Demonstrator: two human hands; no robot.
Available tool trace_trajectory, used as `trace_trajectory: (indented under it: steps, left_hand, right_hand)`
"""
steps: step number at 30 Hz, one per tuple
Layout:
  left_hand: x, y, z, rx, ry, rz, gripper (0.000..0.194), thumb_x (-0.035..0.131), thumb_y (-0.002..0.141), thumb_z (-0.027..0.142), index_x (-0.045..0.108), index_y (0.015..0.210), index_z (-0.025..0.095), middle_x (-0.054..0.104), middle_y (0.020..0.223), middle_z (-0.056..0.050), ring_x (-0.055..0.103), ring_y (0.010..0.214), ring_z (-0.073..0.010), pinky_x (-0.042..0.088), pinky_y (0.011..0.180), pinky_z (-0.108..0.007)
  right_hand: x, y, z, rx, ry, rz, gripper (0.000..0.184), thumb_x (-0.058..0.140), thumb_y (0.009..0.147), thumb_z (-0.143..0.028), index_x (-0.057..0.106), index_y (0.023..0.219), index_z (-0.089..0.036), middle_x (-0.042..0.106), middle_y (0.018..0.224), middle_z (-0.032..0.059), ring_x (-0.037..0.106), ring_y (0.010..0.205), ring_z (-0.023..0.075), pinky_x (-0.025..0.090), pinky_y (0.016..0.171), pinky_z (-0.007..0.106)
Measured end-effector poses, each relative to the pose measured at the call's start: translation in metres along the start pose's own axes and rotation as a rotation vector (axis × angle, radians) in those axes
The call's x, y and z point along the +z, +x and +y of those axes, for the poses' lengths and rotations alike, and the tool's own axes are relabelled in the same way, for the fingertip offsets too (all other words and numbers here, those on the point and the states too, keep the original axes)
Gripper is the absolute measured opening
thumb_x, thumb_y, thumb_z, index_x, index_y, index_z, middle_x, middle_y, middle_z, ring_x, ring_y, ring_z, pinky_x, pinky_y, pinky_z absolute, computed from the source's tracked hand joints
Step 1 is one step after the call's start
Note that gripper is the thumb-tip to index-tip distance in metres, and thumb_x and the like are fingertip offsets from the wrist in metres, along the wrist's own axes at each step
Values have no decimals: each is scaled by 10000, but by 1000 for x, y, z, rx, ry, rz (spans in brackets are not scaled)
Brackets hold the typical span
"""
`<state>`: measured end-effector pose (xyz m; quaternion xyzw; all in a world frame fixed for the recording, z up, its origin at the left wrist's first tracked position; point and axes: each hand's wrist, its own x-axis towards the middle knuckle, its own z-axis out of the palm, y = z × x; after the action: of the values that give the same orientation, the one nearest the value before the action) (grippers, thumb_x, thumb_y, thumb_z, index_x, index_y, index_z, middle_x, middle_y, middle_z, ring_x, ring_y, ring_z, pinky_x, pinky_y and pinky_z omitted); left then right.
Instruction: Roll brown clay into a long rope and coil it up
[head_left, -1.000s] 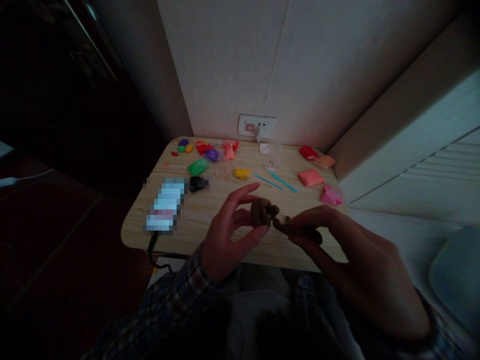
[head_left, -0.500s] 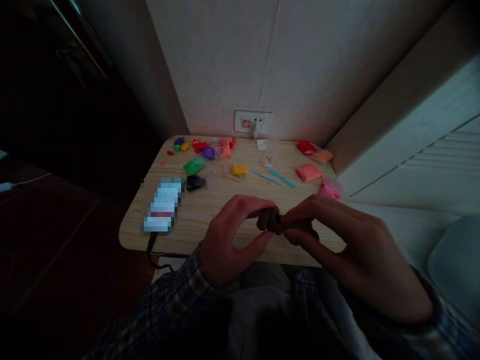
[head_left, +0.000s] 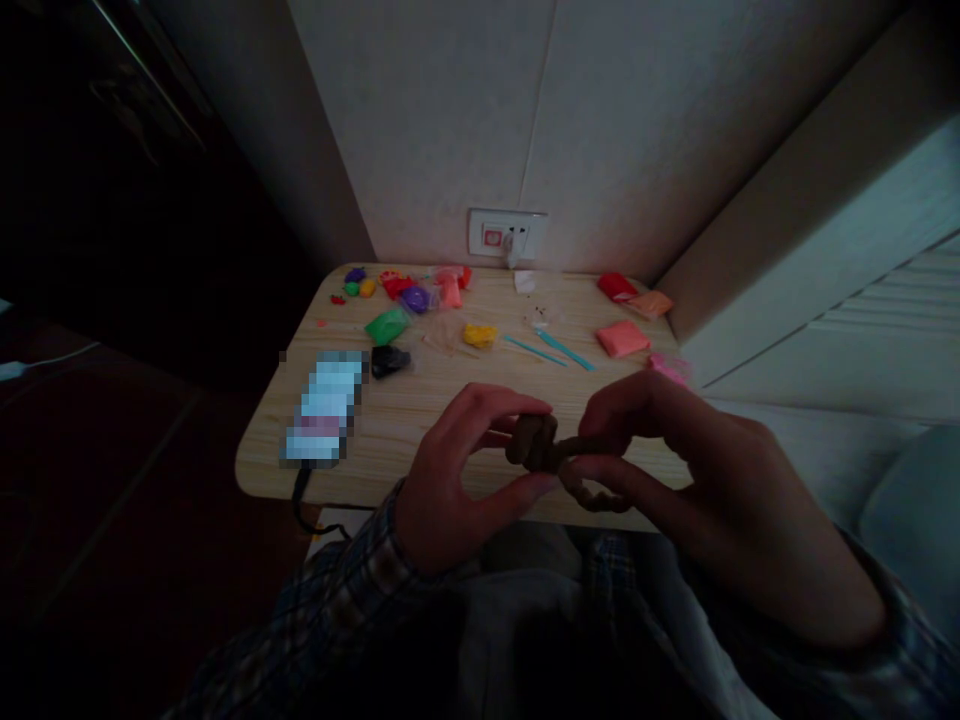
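Brown modelling clay (head_left: 534, 442) is held above the front of the small wooden table (head_left: 420, 450). My left hand (head_left: 469, 470) pinches its lumpy body between the thumb below and fingers above. A thin, bumpy strand of the same clay runs out to the right and curls round in a loop. My right hand (head_left: 667, 480) has thumb and forefinger closed on this strand, part of which is hidden behind the fingers. Behind the hands lie two blue modelling tools (head_left: 564, 350) and a yellow piece of clay (head_left: 480, 335).
A phone (head_left: 326, 405) with a black cable lies at the left. Green (head_left: 387, 325), black (head_left: 388, 361) and purple (head_left: 415, 299) clay packets lie at the back left. Coral (head_left: 622, 338), red (head_left: 616, 287) and pink (head_left: 670, 368) packets are at the right. A wall socket (head_left: 508, 235) is behind.
My right fingers have shifted on the clay strand, and its loop now shows below them. The left hand keeps its pinch almost unmoved. The view has tilted slightly.
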<state>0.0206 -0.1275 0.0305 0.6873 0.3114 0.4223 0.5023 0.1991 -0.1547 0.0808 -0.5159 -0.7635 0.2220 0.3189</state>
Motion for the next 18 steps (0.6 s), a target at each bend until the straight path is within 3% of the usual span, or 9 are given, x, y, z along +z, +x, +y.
trace_trajectory:
  steps: [5,9,18]
  left_hand:
    - [2,-1,-5,-214,-331,-106,339,652,741,267,544,1052,187,587,985,-62,590,855,-167,493,760,-305]
    - [3,-1,-6,-312,-550,-177,329,672,731,291,548,1015,181,604,884,-31,592,775,-133,485,700,-259]
    - [5,-1,-3,-338,-589,-193,375,715,690,271,565,1024,191,617,895,-33,605,799,-144,482,730,-277]
  right_hand:
    - [-2,-4,6,-19,38,-81,198,612,794,-257,471,924,-210,571,815,3,550,637,116,469,537,205]
    - [-8,-5,3,-90,-72,-96,106,520,846,-188,485,944,-206,556,851,13,551,663,110,462,562,204]
    - [-19,-8,-3,-193,-299,-39,110,478,886,-230,572,943,-228,621,891,31,601,728,150,450,601,247]
